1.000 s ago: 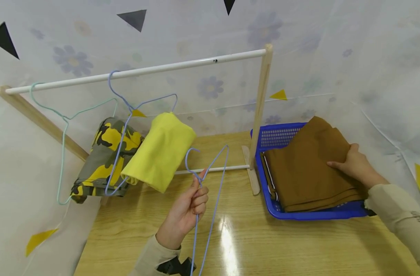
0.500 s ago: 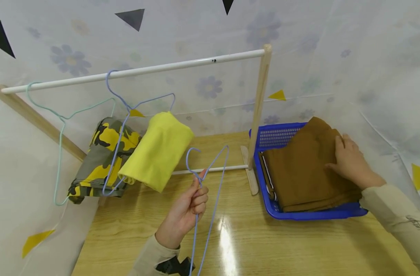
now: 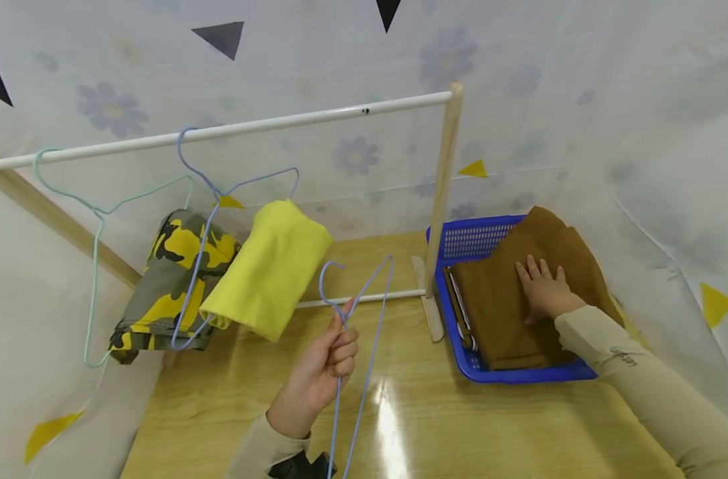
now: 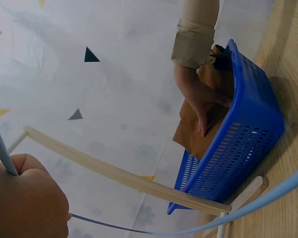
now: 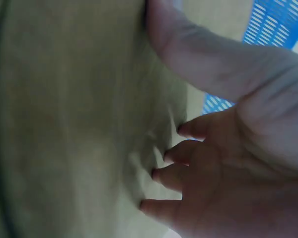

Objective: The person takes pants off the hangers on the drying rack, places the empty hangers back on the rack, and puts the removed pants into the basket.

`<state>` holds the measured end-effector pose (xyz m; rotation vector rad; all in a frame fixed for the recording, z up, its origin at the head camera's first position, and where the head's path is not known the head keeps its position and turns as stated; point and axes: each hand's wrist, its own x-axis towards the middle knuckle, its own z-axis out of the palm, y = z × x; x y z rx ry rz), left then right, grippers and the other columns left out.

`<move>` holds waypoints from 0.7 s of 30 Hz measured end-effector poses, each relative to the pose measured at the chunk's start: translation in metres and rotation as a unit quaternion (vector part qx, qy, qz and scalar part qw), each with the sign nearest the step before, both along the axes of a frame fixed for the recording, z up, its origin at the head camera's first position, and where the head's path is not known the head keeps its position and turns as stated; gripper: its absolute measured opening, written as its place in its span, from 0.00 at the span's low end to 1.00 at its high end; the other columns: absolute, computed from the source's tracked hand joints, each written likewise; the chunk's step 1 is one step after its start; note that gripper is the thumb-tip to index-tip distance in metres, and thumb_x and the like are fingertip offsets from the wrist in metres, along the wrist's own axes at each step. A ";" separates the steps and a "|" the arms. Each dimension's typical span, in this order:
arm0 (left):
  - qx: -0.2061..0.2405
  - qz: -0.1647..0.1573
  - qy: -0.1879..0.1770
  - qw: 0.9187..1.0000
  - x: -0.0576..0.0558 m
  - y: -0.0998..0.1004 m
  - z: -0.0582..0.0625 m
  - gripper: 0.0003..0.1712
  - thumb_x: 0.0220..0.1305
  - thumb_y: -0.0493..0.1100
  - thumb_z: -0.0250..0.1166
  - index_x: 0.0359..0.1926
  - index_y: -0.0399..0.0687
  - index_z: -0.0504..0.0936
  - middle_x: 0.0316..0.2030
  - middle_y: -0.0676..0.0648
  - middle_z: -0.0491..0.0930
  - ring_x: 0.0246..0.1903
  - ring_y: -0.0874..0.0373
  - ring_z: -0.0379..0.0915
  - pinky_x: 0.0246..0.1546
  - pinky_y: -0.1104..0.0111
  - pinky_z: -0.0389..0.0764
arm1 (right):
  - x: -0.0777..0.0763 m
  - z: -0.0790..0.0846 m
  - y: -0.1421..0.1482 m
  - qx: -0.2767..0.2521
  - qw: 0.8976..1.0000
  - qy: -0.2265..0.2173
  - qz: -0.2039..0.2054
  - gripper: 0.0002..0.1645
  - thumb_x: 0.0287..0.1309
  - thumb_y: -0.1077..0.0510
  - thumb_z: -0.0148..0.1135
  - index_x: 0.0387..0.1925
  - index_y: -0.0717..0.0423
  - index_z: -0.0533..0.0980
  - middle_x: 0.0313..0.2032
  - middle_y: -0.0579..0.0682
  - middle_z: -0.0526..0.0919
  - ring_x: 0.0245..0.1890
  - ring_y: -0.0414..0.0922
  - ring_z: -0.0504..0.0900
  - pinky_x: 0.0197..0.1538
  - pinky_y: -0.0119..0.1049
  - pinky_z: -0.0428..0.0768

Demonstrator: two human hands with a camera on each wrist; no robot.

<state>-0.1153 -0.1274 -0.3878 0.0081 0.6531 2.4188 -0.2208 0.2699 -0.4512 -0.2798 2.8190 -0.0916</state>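
In the head view my left hand (image 3: pixel 316 379) grips a light blue wire clothes hanger (image 3: pixel 368 372) near its hook, over the table. My right hand (image 3: pixel 546 293) rests with spread fingers on a folded brown garment (image 3: pixel 489 299) in the blue basket (image 3: pixel 519 378). In the right wrist view the fingertips (image 5: pixel 164 176) press into the brown cloth (image 5: pixel 79 124), making small creases. The left wrist view shows the right hand (image 4: pixel 198 96) reaching down over the basket rim. What lies under the brown garment is mostly hidden; a dark edge with a white stripe (image 3: pixel 459 309) shows at its left.
A rack with a white rail (image 3: pixel 316 120) and wooden posts (image 3: pixel 443 193) stands left of the basket. From it hang a yellow cloth (image 3: pixel 270 269) on a blue hanger (image 3: pixel 199 256) and a camouflage garment (image 3: pixel 169 286) on a green hanger (image 3: pixel 94 266). The wooden table (image 3: pixel 250 412) lies below.
My right hand has moved left from the brown garment's right edge onto its middle, fingers now spread. The left hand still holds the hanger in place. The head view has shifted slightly.
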 end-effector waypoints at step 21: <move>-0.018 0.005 -0.009 1.000 -0.001 0.003 -0.002 0.30 0.67 0.52 0.40 0.67 0.56 0.42 0.18 0.56 0.52 0.15 0.68 0.39 0.13 0.80 0.46 | -0.027 -0.038 -0.015 0.057 0.990 -0.076 -0.101 0.46 0.47 0.64 0.60 0.61 0.77 0.45 0.61 0.74 0.40 0.61 0.69 0.37 0.59 0.63 0.35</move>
